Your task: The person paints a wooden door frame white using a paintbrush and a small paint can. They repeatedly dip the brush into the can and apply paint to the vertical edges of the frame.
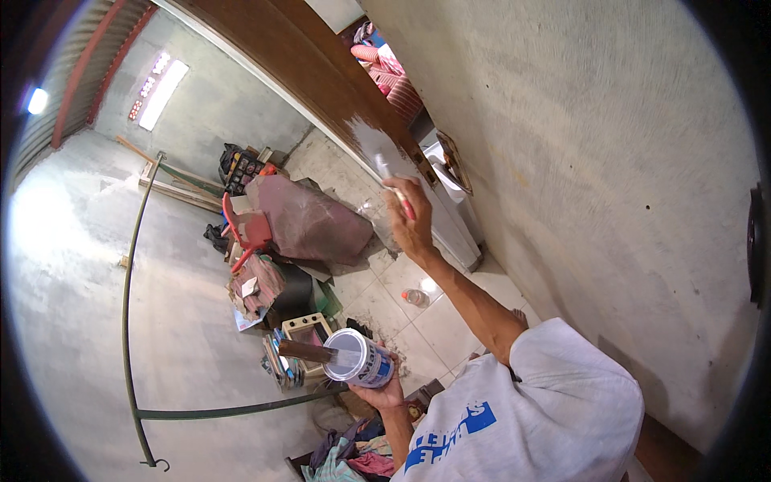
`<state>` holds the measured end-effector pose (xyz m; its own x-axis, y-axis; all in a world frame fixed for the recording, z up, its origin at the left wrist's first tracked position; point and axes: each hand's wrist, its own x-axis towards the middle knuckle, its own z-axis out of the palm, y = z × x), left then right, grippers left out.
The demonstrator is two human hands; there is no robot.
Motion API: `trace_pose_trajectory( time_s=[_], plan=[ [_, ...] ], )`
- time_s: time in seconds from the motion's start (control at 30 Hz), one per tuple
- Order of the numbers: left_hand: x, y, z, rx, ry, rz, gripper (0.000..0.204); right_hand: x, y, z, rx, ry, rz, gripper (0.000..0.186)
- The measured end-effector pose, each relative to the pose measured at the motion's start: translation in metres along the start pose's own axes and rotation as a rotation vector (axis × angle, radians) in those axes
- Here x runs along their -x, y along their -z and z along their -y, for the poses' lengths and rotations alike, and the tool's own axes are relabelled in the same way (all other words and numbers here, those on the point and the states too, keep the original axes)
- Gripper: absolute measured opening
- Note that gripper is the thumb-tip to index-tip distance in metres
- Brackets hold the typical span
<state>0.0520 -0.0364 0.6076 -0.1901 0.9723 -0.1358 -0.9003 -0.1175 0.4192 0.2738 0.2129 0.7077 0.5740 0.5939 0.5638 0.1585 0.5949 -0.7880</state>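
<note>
Right hand [411,225] fingers clamped on paintbrush [393,183] at brown door frame [317,76], left hand [384,392] gripping paint can [359,358] below the frame: advisable to hold can level, stroke evenly.

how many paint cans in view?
1. The paint can is in the left hand, a stick poking from it. The right hand holds a brush at the brown door frame. Clutter may hide others.

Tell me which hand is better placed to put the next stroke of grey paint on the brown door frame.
Right. The right hand holds the brush with its bristles at the edge of the grey patch on the door frame. The left hand is lower down, holding the paint can, well away from the frame.
</note>
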Motion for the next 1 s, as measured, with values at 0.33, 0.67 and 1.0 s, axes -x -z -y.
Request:
trace_pose_trajectory(
  time_s=[0.33, 0.67, 1.0],
  plan=[
    [0.000, 0.001, 0.002, 0.006, -0.035, 0.013, 0.084, -0.013, 0.003, -0.002, -0.105, 0.041, -0.035, 0.021],
    [-0.005, 0.005, -0.001, 0.007, -0.005, 0.001, 0.082, -0.006, 0.010, -0.076, -0.968, -0.665, -0.374, 0.037],
    [0.002, -0.002, -0.008, 0.012, 0.036, -0.003, 0.081, 0.011, 0.019, -0.063, -0.701, -0.567, -0.272, 0.022]
  ],
)
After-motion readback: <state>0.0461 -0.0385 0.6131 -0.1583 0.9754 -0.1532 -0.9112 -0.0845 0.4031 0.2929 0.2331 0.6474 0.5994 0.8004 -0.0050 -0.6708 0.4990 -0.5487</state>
